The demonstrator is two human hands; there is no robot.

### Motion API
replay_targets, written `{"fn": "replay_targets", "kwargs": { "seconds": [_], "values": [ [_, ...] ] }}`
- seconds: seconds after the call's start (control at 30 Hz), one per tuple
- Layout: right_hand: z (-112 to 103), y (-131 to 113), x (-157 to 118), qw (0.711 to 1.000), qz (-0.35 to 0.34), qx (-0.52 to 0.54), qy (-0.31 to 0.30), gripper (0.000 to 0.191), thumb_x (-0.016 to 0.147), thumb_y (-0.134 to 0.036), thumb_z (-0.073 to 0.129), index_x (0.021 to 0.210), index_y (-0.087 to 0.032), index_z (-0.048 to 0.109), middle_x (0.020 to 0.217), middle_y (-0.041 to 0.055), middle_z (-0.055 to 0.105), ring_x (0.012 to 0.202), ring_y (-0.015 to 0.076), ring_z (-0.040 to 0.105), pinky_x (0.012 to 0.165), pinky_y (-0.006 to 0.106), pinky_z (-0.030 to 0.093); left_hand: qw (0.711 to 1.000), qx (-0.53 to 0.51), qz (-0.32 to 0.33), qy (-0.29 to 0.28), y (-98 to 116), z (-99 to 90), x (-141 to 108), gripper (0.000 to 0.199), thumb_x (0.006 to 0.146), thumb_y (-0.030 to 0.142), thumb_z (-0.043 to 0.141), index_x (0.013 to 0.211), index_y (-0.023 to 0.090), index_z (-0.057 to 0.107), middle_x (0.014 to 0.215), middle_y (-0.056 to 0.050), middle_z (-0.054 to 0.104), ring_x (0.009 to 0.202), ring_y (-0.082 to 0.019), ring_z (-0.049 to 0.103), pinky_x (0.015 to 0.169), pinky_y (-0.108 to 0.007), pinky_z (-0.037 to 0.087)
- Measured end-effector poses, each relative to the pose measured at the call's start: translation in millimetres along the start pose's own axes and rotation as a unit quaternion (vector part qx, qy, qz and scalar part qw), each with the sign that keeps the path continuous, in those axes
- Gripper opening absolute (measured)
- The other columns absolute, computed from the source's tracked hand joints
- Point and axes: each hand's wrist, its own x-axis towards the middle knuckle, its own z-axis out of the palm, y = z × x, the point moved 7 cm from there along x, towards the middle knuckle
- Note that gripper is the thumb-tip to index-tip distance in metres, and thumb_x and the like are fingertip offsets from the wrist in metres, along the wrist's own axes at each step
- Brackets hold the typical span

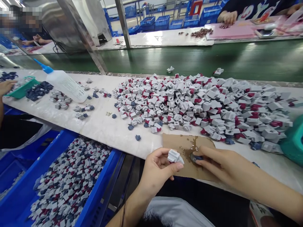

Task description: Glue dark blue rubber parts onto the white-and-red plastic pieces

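My left hand pinches a small light-grey plastic part between thumb and fingers, above the near edge of a cardboard piece. In my right hand a small dark-blue part is gripped by the fingertips, low over the cardboard at a wet brownish smear. Whether it touches the smear I cannot tell. Just beyond the cardboard lies a large heap of grey and dark-red parts, with a few loose dark-blue pieces along its near side.
A white bottle with a blue nozzle leans at the left among small grey parts. Below the table edge stands a blue crate full of parts. A teal container is at far right. Behind runs a green conveyor belt; people work nearby.
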Motion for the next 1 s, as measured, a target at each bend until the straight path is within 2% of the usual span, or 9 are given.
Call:
{"fn": "replay_targets", "kwargs": {
  "seconds": [0.17,0.3,0.47,0.63,0.8,0.83,0.9,0.97,1.0],
  "values": [
    [-21.9,-31.3,0.1,0.986,0.009,0.137,0.099,0.025,0.085,-0.047,0.058,0.088,-0.024,0.065,0.073,0.0033,0.066,0.056,0.0171,0.059,0.044,0.024,0.047,0.999,-0.051,0.019,0.002,5.6,5.4,-3.6,0.037,0.053,0.023,0.086,0.083,0.014,0.067,0.065,0.0,0.066,0.052,-0.007,0.056,0.041,-0.012,0.043],
    [-20.0,-52.9,2.0,0.976,-0.009,0.188,0.107,0.025,0.084,-0.048,0.06,0.086,-0.024,0.065,0.068,0.0023,0.066,0.053,0.0156,0.059,0.043,0.022,0.049,0.997,-0.063,0.024,-0.028,6.5,10.6,-4.0,0.038,0.049,0.02,0.087,0.08,0.014,0.066,0.062,0.001,0.066,0.05,-0.007,0.056,0.039,-0.013,0.043],
    [-13.5,-57.4,5.3,0.981,-0.035,0.182,0.055,0.023,0.087,-0.044,0.059,0.08,-0.024,0.066,0.072,0.0019,0.068,0.058,0.0159,0.061,0.047,0.022,0.049,0.997,-0.048,0.045,-0.042,11.7,12.1,-6.9,0.031,0.055,0.019,0.085,0.078,0.015,0.065,0.063,0.001,0.066,0.05,-0.006,0.055,0.041,-0.013,0.042],
    [-6.6,-55.4,7.4,0.986,-0.065,0.153,-0.029,0.02,0.089,-0.04,0.056,0.081,-0.024,0.065,0.065,-0.0002,0.062,0.05,0.0137,0.052,0.043,0.024,0.042,0.996,-0.003,0.067,-0.065,15.2,13.1,-9.0,0.028,0.056,0.018,0.084,0.076,0.016,0.064,0.062,0.002,0.065,0.052,-0.006,0.054,0.048,-0.016,0.042],
    [-5.1,-50.8,15.8,0.983,-0.067,0.161,-0.064,0.025,0.087,-0.046,0.059,0.084,-0.023,0.069,0.061,-0.0009,0.059,0.048,0.0124,0.048,0.042,0.023,0.036,0.992,0.041,0.084,-0.085,13.5,10.4,-4.4,0.027,0.061,0.025,0.082,0.076,0.017,0.061,0.065,0.002,0.063,0.053,-0.007,0.054,0.049,-0.018,0.041],
    [-6.7,-50.9,19.5,0.983,-0.062,0.164,-0.054,0.027,0.085,-0.049,0.061,0.083,-0.023,0.069,0.062,-0.0005,0.06,0.05,0.0127,0.049,0.044,0.023,0.037,0.989,0.066,0.088,-0.095,14.0,11.2,-3.9,0.027,0.062,0.026,0.081,0.077,0.017,0.061,0.066,0.001,0.063,0.054,-0.008,0.055,0.05,-0.018,0.041],
    [-15.2,-51.4,28.7,0.98,-0.038,0.192,0.02,0.032,0.083,-0.055,0.061,0.081,-0.024,0.069,0.07,0.0012,0.064,0.061,0.0148,0.056,0.052,0.023,0.044,0.98,0.132,0.106,-0.107,17.4,13.4,-4.0,0.024,0.065,0.025,0.079,0.08,0.017,0.062,0.07,-0.001,0.064,0.059,-0.009,0.058,0.054,-0.019,0.044],
    [-21.5,-51.4,37.0,0.952,0.009,0.283,0.115,0.039,0.086,-0.059,0.052,0.086,-0.023,0.068,0.083,0.0029,0.067,0.077,0.0168,0.062,0.065,0.024,0.05,0.967,0.19,0.135,-0.102,23.7,16.0,-5.7,0.022,0.068,0.025,0.077,0.084,0.017,0.064,0.078,-0.003,0.066,0.066,-0.012,0.061,0.06,-0.022,0.048],
    [-18.2,-52.3,41.1,0.93,0.037,0.342,0.13,0.044,0.088,-0.061,0.047,0.089,-0.022,0.067,0.085,0.0036,0.068,0.08,0.017,0.063,0.069,0.025,0.051,0.962,0.206,0.152,-0.099,27.2,17.6,-7.1,0.022,0.068,0.025,0.077,0.085,0.018,0.064,0.082,-0.004,0.068,0.07,-0.014,0.063,0.063,-0.023,0.05]
  ]
}}
